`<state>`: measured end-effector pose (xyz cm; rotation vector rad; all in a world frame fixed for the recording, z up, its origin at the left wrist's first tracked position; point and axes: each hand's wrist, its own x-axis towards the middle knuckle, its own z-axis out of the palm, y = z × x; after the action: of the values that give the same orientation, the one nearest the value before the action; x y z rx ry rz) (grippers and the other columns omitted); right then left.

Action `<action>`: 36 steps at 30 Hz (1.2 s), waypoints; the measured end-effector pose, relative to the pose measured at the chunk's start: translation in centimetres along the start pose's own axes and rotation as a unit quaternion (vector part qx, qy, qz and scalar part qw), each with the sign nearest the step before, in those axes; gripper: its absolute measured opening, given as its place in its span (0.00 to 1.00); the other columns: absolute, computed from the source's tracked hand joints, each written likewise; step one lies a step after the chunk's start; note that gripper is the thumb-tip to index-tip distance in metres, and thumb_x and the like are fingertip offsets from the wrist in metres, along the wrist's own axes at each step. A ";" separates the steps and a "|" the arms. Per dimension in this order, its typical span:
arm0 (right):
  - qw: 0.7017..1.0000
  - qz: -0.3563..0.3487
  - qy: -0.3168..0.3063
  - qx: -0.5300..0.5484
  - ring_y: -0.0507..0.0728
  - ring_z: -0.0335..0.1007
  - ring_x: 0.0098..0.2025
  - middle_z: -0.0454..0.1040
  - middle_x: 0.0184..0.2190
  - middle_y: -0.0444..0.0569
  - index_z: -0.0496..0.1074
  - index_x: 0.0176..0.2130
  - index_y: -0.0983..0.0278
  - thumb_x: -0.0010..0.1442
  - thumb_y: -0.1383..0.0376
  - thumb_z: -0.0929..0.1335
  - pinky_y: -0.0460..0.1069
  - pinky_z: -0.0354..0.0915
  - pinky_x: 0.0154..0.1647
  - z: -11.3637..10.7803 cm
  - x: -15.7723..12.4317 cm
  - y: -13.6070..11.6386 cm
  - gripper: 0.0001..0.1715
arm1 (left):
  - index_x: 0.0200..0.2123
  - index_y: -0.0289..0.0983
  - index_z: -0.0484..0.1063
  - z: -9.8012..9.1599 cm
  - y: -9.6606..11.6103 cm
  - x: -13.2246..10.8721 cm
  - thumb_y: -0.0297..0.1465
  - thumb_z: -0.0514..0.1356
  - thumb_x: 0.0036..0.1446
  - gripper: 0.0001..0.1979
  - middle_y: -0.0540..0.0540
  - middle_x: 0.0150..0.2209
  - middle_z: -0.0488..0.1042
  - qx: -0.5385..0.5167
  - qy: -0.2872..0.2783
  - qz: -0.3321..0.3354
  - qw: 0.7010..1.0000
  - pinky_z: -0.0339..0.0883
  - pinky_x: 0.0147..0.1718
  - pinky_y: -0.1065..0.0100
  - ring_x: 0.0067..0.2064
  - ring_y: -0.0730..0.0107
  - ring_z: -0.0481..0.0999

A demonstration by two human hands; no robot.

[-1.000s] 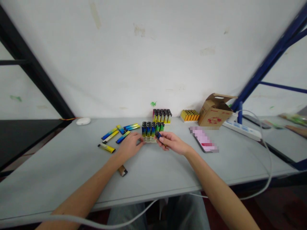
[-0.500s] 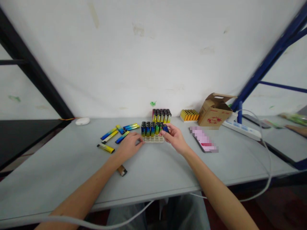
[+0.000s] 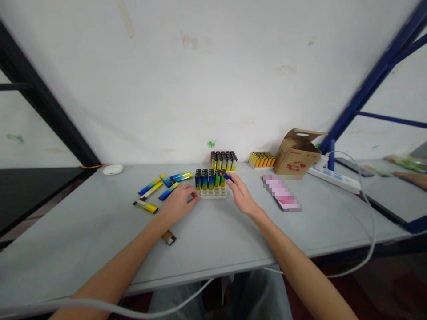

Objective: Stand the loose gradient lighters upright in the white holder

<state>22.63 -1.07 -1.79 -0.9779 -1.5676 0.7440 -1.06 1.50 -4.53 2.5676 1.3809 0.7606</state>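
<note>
A pale, gridded lighter tray [image 3: 212, 194] lies on the table before me. Upright lighters [image 3: 204, 180], blue, green and yellow with black tops, fill its back rows, while the front holes show bare. My left hand [image 3: 182, 201] rests at the tray's left front corner, fingertips closed on its edge. Pinched in my right hand [image 3: 241, 194] is a dark blue lighter [image 3: 226, 176], tilted at the right end of the standing rows. Loose lighters [image 3: 150, 187] in blue and yellow lie left of my left hand. Beside my left forearm is a brown lighter [image 3: 169, 237].
Behind stands another block of lighters [image 3: 223, 161], with yellow-orange lighters [image 3: 262, 160] to its right. A cardboard box [image 3: 296, 155], a power strip [image 3: 336, 178] and a phone [image 3: 282, 192] occupy the right side. A white case [image 3: 112, 169] sits far left. A white cable [image 3: 372, 222] hangs over the table edge.
My right hand has shifted slightly left and forward, bringing the blue lighter against the right end of the standing rows. My left hand stays at the tray corner.
</note>
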 end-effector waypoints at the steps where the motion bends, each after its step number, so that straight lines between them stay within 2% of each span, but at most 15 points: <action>1: 1.000 -0.010 -0.001 -0.007 0.59 0.65 0.52 0.72 0.47 0.51 0.70 0.48 0.60 0.63 0.58 0.63 0.54 0.57 0.58 0.0 -0.1 -0.1 0.16 | 0.31 0.38 0.74 0.0 0.0 0.0 0.34 0.57 0.58 0.08 0.43 0.35 0.74 -0.001 0.001 0.002 1.000 0.66 0.46 0.57 0.42 0.57 0.73; 3: 1.000 -0.025 -0.010 -0.015 0.58 0.66 0.46 0.72 0.43 0.50 0.69 0.46 0.61 0.63 0.57 0.65 0.53 0.61 0.53 0.1 -0.2 -0.2 0.15 | 0.30 0.38 0.74 0.0 0.0 0.0 0.33 0.57 0.57 0.08 0.43 0.36 0.74 0.000 0.005 0.002 1.000 0.66 0.46 0.58 0.42 0.57 0.73; 5: 0.999 -0.018 -0.028 0.005 0.56 0.67 0.38 0.72 0.37 0.48 0.68 0.44 0.61 0.63 0.55 0.65 0.51 0.64 0.43 0.3 -0.2 -0.2 0.14 | 0.29 0.38 0.74 0.0 0.1 0.1 0.32 0.58 0.57 0.07 0.43 0.36 0.75 0.006 0.005 0.002 1.000 0.66 0.45 0.58 0.42 0.57 0.73; 7: 0.997 0.002 -0.054 0.051 0.53 0.66 0.30 0.71 0.32 0.45 0.64 0.42 0.61 0.63 0.54 0.65 0.48 0.63 0.33 0.6 -0.1 -0.2 0.14 | 0.29 0.38 0.74 -0.1 0.3 0.2 0.32 0.58 0.57 0.07 0.43 0.36 0.75 0.014 0.002 0.003 1.000 0.66 0.45 0.58 0.42 0.57 0.74; 10: 0.992 0.018 -0.072 0.102 0.51 0.63 0.24 0.72 0.29 0.44 0.61 0.38 0.60 0.63 0.53 0.65 0.46 0.58 0.25 0.9 0.7 -0.2 0.14 | 0.29 0.37 0.74 -0.2 0.5 0.2 0.33 0.58 0.57 0.08 0.42 0.35 0.75 0.029 -0.001 0.006 1.000 0.66 0.45 0.58 0.42 0.56 0.74; 15: 0.993 0.016 -0.043 0.111 0.48 0.53 0.21 0.66 0.22 0.40 0.66 0.34 0.62 0.57 0.54 0.68 0.45 0.50 0.21 0.6 4.0 -0.6 0.14 | 0.29 0.37 0.74 -0.2 0.9 0.2 0.32 0.58 0.57 0.07 0.43 0.36 0.75 0.033 -0.001 -0.002 0.999 0.66 0.46 0.57 0.43 0.57 0.73; 19: 0.972 0.093 -0.012 0.214 0.48 0.46 0.20 0.54 0.18 0.37 0.66 0.31 0.62 0.52 0.49 0.67 0.44 0.42 0.18 0.3 5.4 -0.6 0.19 | 0.29 0.37 0.75 -0.1 1.2 0.1 0.30 0.58 0.56 0.07 0.42 0.40 0.74 0.021 0.010 -0.003 1.000 0.66 0.48 0.57 0.45 0.57 0.73; 21: 0.952 0.141 -0.013 0.271 0.48 0.45 0.19 0.52 0.17 0.37 0.64 0.28 0.62 0.52 0.43 0.64 0.44 0.40 0.18 0.4 5.3 -0.4 0.25 | 0.29 0.38 0.75 -0.1 1.3 0.0 0.31 0.58 0.57 0.07 0.42 0.40 0.75 0.016 0.014 -0.007 1.000 0.66 0.48 0.57 0.45 0.57 0.73; 24: 0.921 0.208 -0.051 0.324 0.47 0.45 0.18 0.50 0.16 0.37 0.59 0.24 0.61 0.52 0.39 0.61 0.43 0.41 0.17 0.3 4.7 -0.3 0.29 | 0.28 0.38 0.75 -0.1 1.4 0.1 0.33 0.58 0.57 0.08 0.43 0.40 0.75 0.016 0.011 -0.017 1.000 0.67 0.47 0.57 0.44 0.57 0.74; 27: 0.898 0.249 -0.078 0.355 0.48 0.45 0.17 0.48 0.15 0.36 0.55 0.22 0.61 0.55 0.39 0.59 0.43 0.42 0.17 0.0 4.1 -0.3 0.29 | 0.28 0.38 0.75 -0.1 1.4 0.1 0.33 0.58 0.57 0.09 0.43 0.40 0.76 0.017 0.008 -0.018 1.000 0.68 0.46 0.58 0.43 0.58 0.74; 30: 0.880 0.275 -0.090 0.377 0.48 0.40 0.16 0.45 0.14 0.36 0.51 0.21 0.60 0.57 0.41 0.57 0.43 0.40 0.16 -0.1 3.9 -0.3 0.29 | 0.28 0.39 0.75 -0.1 1.1 0.2 0.33 0.57 0.57 0.09 0.44 0.40 0.76 0.015 0.013 -0.010 1.000 0.68 0.46 0.59 0.43 0.59 0.74; 36: 0.868 0.311 -0.102 0.374 0.47 0.33 0.15 0.42 0.13 0.35 0.50 0.20 0.60 0.59 0.46 0.55 0.43 0.34 0.15 0.1 3.2 -0.1 0.26 | 0.30 0.38 0.76 0.0 0.6 0.1 0.32 0.55 0.58 0.10 0.44 0.40 0.76 0.003 0.009 0.010 1.000 0.67 0.48 0.58 0.44 0.60 0.74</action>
<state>22.30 1.76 -0.26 -0.8065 -0.9418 1.7972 -0.55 1.28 -4.32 2.5892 1.3656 0.7855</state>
